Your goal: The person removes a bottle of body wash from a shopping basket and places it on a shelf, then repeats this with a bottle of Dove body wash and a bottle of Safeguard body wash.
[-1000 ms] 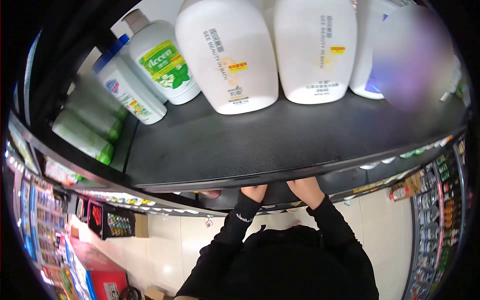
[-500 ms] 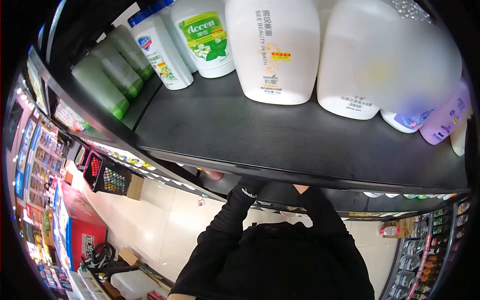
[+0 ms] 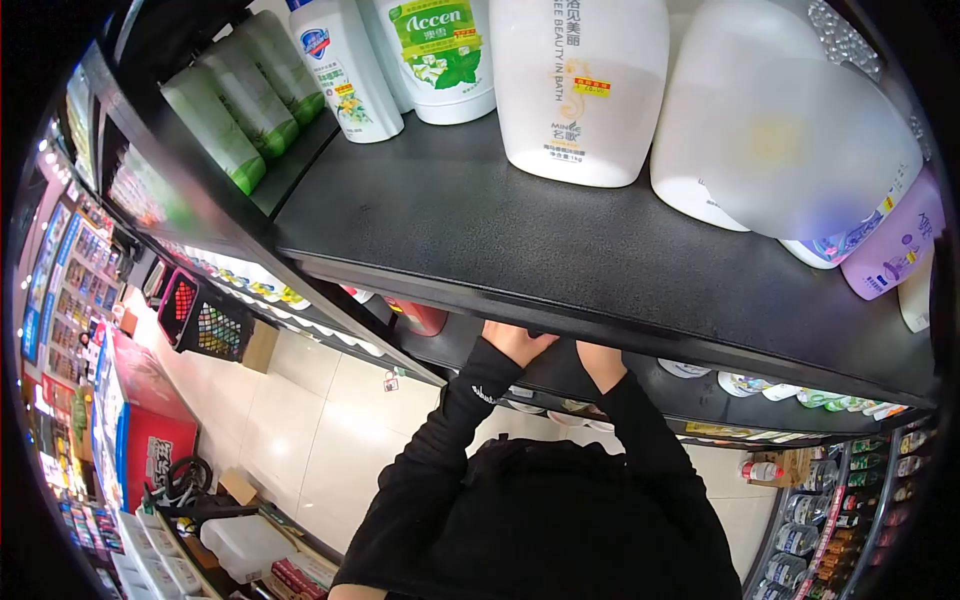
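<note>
My left hand [image 3: 515, 343] is under the front edge of the upper black shelf [image 3: 470, 220], over the lower shelf [image 3: 450, 348]. Its back and thumb show, but the shelf edge covers the other fingers. Close by on the right, my right hand [image 3: 600, 364] reaches under the same edge with its fingers hidden. I cannot see whether either hand holds anything. A red bottle [image 3: 417, 316] stands on the lower shelf, left of my left hand. Above my hands, a large white body wash bottle [image 3: 580, 120] stands upright on the upper shelf.
A green-labelled Accen bottle [image 3: 440, 60], a white bottle [image 3: 350, 80] and a purple bottle [image 3: 895, 245] also stand on the upper shelf. Several bottles line the lower shelf at right. A black basket [image 3: 215, 328] is on the left; drink bottles [image 3: 795, 540] fill a rack at right.
My left hand has come back from under the shelf, so its back and thumb now show. More of my right hand shows too. The view has shifted, revealing more of the lower shelf.
</note>
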The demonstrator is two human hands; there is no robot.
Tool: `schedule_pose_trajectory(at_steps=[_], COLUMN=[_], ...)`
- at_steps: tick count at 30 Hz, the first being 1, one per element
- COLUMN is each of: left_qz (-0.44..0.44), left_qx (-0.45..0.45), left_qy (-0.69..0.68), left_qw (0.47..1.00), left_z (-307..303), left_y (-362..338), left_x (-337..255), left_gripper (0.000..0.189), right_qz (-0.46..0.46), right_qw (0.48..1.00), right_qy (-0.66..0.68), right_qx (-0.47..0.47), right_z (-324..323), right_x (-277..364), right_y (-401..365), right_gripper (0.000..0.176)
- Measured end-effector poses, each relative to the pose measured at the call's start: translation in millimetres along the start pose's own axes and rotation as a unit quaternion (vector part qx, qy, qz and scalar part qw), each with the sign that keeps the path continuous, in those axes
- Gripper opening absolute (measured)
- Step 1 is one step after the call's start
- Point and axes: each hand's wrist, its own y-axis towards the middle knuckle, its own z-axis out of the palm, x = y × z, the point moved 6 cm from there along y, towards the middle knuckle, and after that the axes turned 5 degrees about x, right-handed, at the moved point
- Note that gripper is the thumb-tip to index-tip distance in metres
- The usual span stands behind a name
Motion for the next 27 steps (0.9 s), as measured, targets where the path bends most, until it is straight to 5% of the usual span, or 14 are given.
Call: schedule_pose_trajectory(at_steps=[11, 14, 23, 27], left_qz=[-0.087, -0.103, 0.043, 0.004], left_qx=[0.059, -0.044, -0.044, -0.037], left_qy=[-0.189, -0.207, -0.272, -0.286], left_qw=[0.976, 0.972, 0.96, 0.958], left_z=[11.3, -18.0, -96.7, -135.4], left_y=[-31.5, -40.9, -104.2, -155.7], left_x=[6.0, -16.4, -60.7, -68.9], left_gripper=[0.04, 0.038, 0.052, 0.054], right_qz=[0.098, 0.097, 0.076, 0.069], right_qw=[0.971, 0.954, 0.955, 0.96], right_qy=[0.218, 0.282, 0.288, 0.268], right_qx=[-0.024, -0.003, 0.004, 0.047], right_z=[-3.2, -16.2, -57.4, -49.2], right_x=[8.0, 28.6, 132.6, 189.1], right_y=[-9.7, -1.3, -47.4, -72.9], right_gripper=[0.021, 0.022, 0.026, 0.027])
